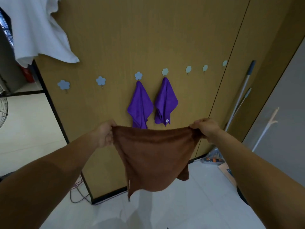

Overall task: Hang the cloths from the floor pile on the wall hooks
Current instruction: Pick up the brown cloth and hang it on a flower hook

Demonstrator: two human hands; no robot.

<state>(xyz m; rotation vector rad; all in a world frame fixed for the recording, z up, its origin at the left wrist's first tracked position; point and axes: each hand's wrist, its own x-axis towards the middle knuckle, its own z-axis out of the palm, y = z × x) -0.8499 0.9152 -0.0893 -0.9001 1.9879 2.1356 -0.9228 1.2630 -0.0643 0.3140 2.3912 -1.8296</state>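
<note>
1. Your left hand pinches the brown cloth at its top left corner, arm outstretched.
2. Your right hand pinches the opposite corner.
3. The cloth hangs spread between them, below two purple cloths on wall hooks.

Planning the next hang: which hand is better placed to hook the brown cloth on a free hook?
Probably the right hand: it grips the brown cloth corner below the nearest empty hook. The left hand sits below the occupied purple cloth.
</note>
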